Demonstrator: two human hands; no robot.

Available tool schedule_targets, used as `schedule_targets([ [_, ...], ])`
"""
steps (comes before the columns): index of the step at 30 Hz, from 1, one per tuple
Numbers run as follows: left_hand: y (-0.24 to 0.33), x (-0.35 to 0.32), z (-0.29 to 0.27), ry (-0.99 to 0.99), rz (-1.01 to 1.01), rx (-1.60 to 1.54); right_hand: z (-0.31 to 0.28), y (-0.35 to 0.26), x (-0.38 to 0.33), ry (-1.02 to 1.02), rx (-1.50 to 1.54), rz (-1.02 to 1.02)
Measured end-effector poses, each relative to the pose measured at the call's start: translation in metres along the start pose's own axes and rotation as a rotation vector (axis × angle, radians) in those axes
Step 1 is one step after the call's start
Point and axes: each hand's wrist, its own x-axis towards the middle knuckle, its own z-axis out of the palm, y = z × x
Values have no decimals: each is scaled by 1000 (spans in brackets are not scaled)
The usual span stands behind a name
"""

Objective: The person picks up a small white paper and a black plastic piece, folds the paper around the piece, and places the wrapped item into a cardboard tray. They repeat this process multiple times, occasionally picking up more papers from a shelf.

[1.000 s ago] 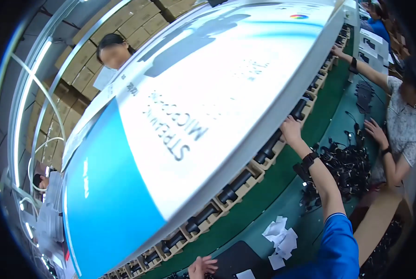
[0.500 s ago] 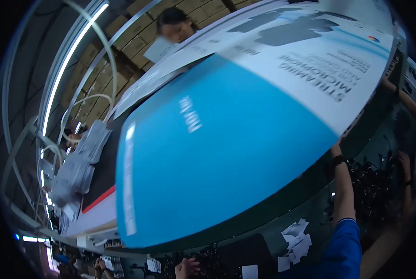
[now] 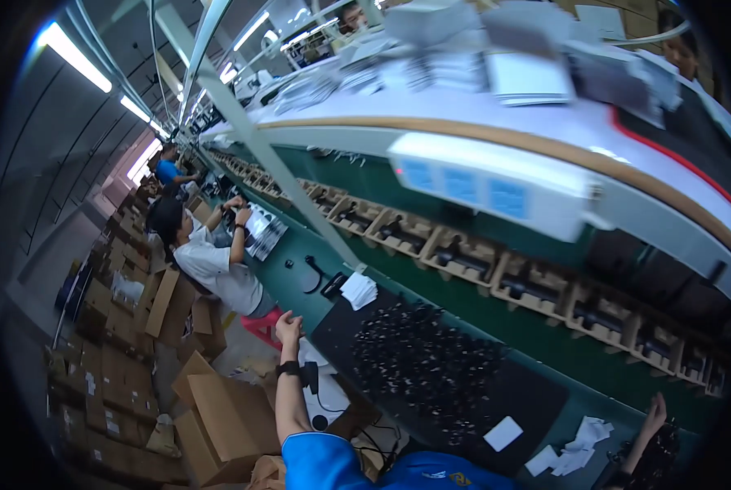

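Note:
My left hand (image 3: 289,328), with a black band at the wrist, is raised left of the workbench with its fingers loosely apart and nothing visible in them. Next to it is the edge of the green bench (image 3: 300,298). My right hand (image 3: 654,412) reaches up from the lower right, slightly blurred, fingers stretched and no object showing in it. Beside it lie crumpled white papers (image 3: 582,445) and a dark heap of small parts (image 3: 659,461). Between my hands a large heap of small black parts (image 3: 426,363) covers a black mat (image 3: 537,400), with a white card (image 3: 503,434) on it.
Cardboard trays (image 3: 463,260) holding black devices line the bench's far side. Above them a white box with blue panels (image 3: 488,184) hangs under a shelf (image 3: 382,122) stacked with papers. Open cartons (image 3: 234,416) stand at my left. A co-worker (image 3: 214,257) sits further along.
My view has swung left. The large blue and white printed sheet or panel, which my right hand touched, has left the view. My left arm now shows stretched out.

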Motion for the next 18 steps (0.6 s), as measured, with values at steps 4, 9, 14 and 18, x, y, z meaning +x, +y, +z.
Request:
schedule_targets([
  [4, -61, 101, -13, 38, 148, 373, 34, 17, -73, -151, -190, -13],
  [9, -41, 175, 76, -111, 222, 423, -6, 28, -172, -3, -319, -41],
  [14, -44, 244, 129, -138, 436, 278, 2, -107, -247, 39, -712, 126],
  [18, -22, 254, 150, -390, 379, 146, 37, -147, -261, 43, -748, 212],
])
